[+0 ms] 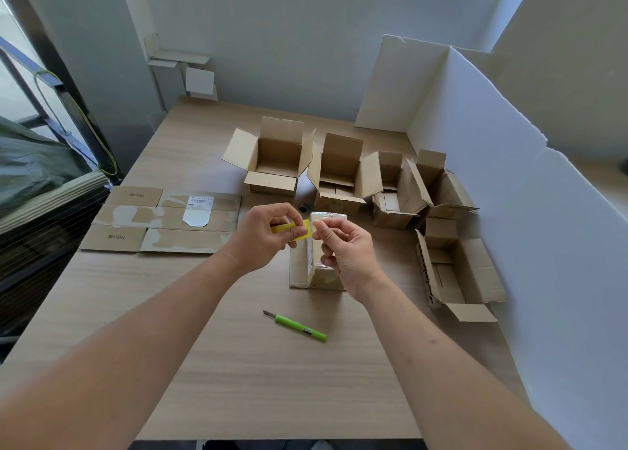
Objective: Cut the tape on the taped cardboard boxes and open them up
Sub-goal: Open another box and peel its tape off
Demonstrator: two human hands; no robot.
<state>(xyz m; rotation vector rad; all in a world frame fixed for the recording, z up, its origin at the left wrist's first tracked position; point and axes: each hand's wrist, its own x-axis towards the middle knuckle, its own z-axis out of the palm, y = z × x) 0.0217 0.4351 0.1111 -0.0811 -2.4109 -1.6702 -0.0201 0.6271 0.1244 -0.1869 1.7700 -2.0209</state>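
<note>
Left hand (268,237) grip pinching a yellow strip (295,229), right hand (343,245) grip pinching its other end, both above a taped box (319,266) lying on the counter (238,364), green knife (295,326) nearer the person, untouched, open boxes (339,177) behind.

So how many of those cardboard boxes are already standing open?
5. Four brown cardboard boxes stand open in a row at the back: far-left, next, third, rightmost. A fifth sits nearer, by the white partition. None looks hidden.
</note>
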